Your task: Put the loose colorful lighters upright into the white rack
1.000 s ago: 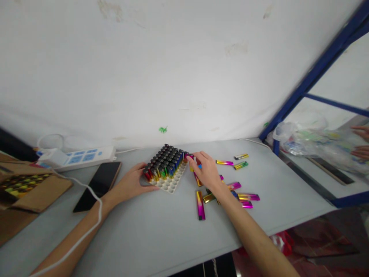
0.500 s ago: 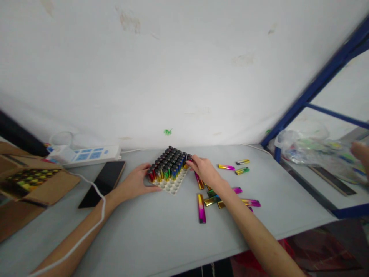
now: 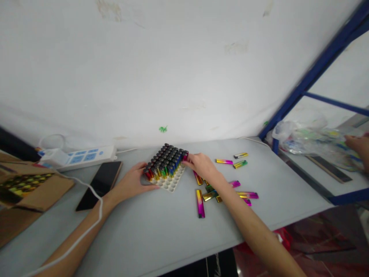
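A white tray with rows of holes [image 3: 172, 186] rests on the table, its far part filled with upright, shiny lighters [image 3: 164, 161] with black tops. The holes along its near right side are bare. My left hand [image 3: 135, 181] grips the tray's left side, thumb along the near edge. At the right corner, the fingers of my right hand [image 3: 201, 164] pinch a magenta lighter [image 3: 185, 155], which stands upright at the end of a row. Whether it sits fully in a hole is hidden. Loose lighters [image 3: 200, 204] in gold, magenta and green lie around and under my right forearm.
On the left are an open cardboard box [image 3: 54, 186] with packed items, a phone [image 3: 99, 184] and a power strip [image 3: 89, 156]; a white cable [image 3: 100, 207] crosses my left arm. Rightward stand a blue frame [image 3: 311, 73], plastic bags [image 3: 305, 140] and another person's hand [image 3: 357, 144].
My right hand has brought the lighter slightly left and in against the tray's corner. My left hand keeps its hold. The whole view has shifted slightly.
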The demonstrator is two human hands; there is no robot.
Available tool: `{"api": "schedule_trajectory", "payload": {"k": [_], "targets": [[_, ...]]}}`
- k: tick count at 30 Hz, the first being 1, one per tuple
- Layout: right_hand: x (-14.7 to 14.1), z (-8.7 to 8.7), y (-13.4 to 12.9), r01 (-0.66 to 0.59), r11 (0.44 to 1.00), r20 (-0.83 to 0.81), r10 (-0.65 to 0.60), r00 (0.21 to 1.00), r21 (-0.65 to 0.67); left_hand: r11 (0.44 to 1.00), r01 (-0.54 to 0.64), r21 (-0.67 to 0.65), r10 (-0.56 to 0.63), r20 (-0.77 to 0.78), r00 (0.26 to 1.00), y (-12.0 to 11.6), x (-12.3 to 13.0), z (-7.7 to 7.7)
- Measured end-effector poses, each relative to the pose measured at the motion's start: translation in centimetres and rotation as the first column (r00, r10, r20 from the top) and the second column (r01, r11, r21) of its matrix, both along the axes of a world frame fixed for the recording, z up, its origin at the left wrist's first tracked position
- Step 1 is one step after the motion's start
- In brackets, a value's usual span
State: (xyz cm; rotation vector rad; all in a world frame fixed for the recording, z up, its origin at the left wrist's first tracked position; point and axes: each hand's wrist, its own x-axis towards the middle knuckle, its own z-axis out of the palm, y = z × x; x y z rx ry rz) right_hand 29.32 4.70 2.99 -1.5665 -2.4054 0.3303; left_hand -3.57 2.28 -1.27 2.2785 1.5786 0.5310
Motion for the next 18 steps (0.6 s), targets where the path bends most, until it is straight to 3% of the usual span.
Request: {"api": "schedule_trajectory", "payload": {"k": [3, 7, 10, 14, 18], "targets": [[2.5, -0.7, 0.4, -0.03, 0.999, -0.16, 0.036, 0.987, 0.038, 1.0, 0.015, 0.013, -0.015, -0.001, 1.0, 0.0, -0.1, 0.0], [5.6, -0.5, 0.4, 0.051, 0.998, -0.237, -0.038, 0.971, 0.046, 0.999, 0.027, 0.019, -0.027, 0.007, 1.0, 0.1, 0.0, 0.0], [5.5, -0.5, -0.9, 0.002, 0.999, -0.129, 0.002, 0.992, 0.034, 1.0, 0.012, 0.025, -0.012, 0.016, 1.0, 0.1, 0.0, -0.1], [3.5, -1.2, -2.6, -0.011, 1.0, 0.076, 0.009, 0.997, 0.023, 1.0, 0.013, 0.019, -0.013, 0.001, 1.0, 0.0, 0.1, -0.1], [2.6, -1.6, -2.4, -0.037, 0.999, 0.071, 0.039, 0.997, -0.029, 1.0, 0.017, 0.019, -0.017, -0.002, 1.0, -0.1, 0.2, 0.2]]}}
